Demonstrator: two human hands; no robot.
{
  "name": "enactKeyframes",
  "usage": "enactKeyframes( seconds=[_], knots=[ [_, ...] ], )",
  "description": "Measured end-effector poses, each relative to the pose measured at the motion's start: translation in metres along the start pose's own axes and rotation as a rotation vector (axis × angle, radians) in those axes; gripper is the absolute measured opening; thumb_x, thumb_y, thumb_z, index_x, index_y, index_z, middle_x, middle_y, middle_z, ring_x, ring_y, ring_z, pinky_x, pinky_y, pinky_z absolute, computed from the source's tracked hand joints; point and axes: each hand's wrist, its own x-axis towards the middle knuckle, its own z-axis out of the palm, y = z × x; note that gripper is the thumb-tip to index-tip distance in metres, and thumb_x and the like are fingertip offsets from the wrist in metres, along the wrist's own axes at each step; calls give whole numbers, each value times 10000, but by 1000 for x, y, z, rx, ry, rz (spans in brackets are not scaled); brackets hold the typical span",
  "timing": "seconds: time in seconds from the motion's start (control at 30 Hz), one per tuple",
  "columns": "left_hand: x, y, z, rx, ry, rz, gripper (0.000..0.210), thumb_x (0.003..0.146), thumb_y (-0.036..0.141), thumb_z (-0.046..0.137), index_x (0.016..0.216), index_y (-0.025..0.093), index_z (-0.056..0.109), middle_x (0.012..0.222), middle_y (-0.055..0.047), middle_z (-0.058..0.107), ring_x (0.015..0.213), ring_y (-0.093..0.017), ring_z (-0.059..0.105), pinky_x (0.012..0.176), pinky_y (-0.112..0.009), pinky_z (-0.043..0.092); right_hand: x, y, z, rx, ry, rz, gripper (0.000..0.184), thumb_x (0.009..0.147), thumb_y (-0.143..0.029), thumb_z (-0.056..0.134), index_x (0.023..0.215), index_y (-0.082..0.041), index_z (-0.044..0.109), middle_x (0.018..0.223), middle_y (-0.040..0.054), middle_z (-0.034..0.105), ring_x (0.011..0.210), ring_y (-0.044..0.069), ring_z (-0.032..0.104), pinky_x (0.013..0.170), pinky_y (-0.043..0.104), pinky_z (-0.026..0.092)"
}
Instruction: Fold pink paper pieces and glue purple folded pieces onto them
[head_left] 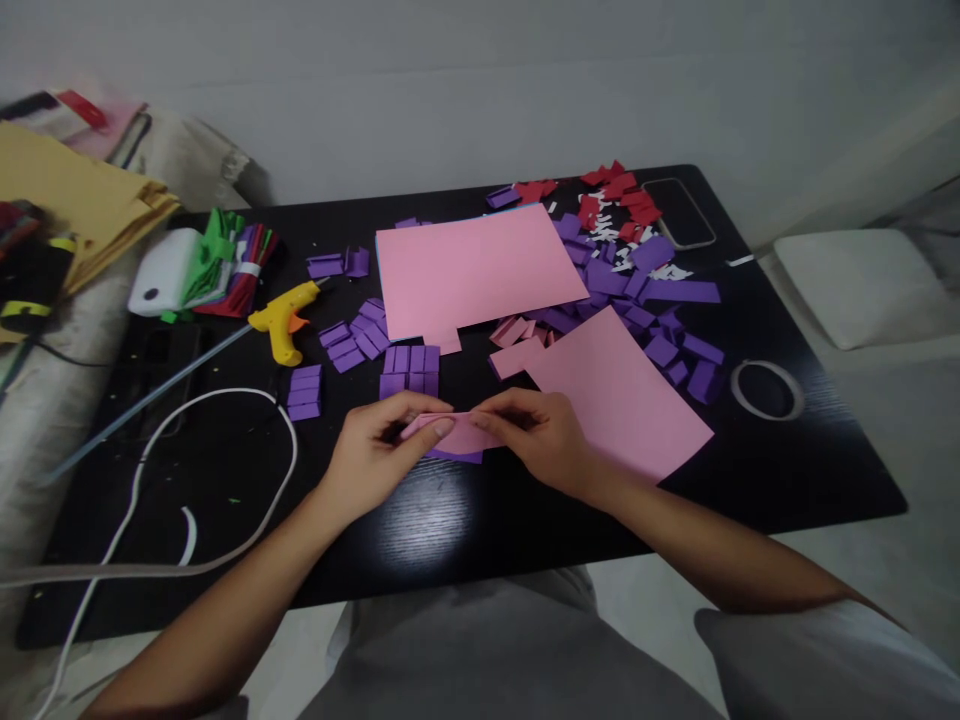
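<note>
A small strip of pink paper (466, 432) is pinched between my two hands over the near middle of the black table. My left hand (382, 437) has thumb and fingers closed on its left end. On the right end, my right hand (541, 435) grips it the same way. Under the strip shows part of a purple paper piece (461, 457). Just beyond my hands lie folded purple paper pieces (409, 370). A large pink sheet (622, 400) lies partly beneath my right forearm, and another pink sheet (480, 270) rests farther back.
A yellow glue gun (285, 320) with a long glue stick lies left, near a looped white cable (292, 450). Purple pieces (622, 285), red scraps (637, 205), a phone-like outline (679, 212) and a tape roll (766, 390) are right. A white stool (847, 285) stands beyond.
</note>
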Motion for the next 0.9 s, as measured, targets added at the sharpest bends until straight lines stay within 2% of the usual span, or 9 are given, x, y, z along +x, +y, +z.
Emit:
enactKeyframes(
  seconds=[0.13,0.27,0.5,0.77,0.9],
  knots=[
    [-2,-2,0,26,-16,10,92,916,294,759,922,226,820,838,1,807,730,-132,726,679,-216,545,1,4,1,50,-33,71,164,873,-404,817,907,-243,822,884,9,826,816,165,767,761,280,596],
    [0,-1,-3,3,24,-54,128,903,330,760,882,214,810,790,-1,783,687,-136,689,642,-224,521,5,6,-1,54,-47,156,258,841,-478,821,865,-222,815,816,15,806,730,160,724,691,285,567],
    [3,1,-3,55,-106,-98,229,932,401,702,909,198,805,803,-26,779,682,-155,678,610,-234,499,5,4,1,54,-104,223,319,825,-525,813,812,-206,800,759,11,770,682,150,671,654,284,524],
    [8,-6,-13,29,3,-146,243,883,416,748,835,187,810,743,-19,754,661,-148,652,608,-233,493,9,4,-9,0,-132,252,298,878,-492,764,873,-197,804,789,23,769,700,159,662,647,288,510],
    [11,-6,-14,2,22,-162,227,867,404,759,821,188,810,750,-23,759,671,-152,661,618,-237,503,10,2,-11,-70,-128,204,277,920,-459,716,875,-192,779,789,27,757,706,163,668,657,297,522]
  ],
)
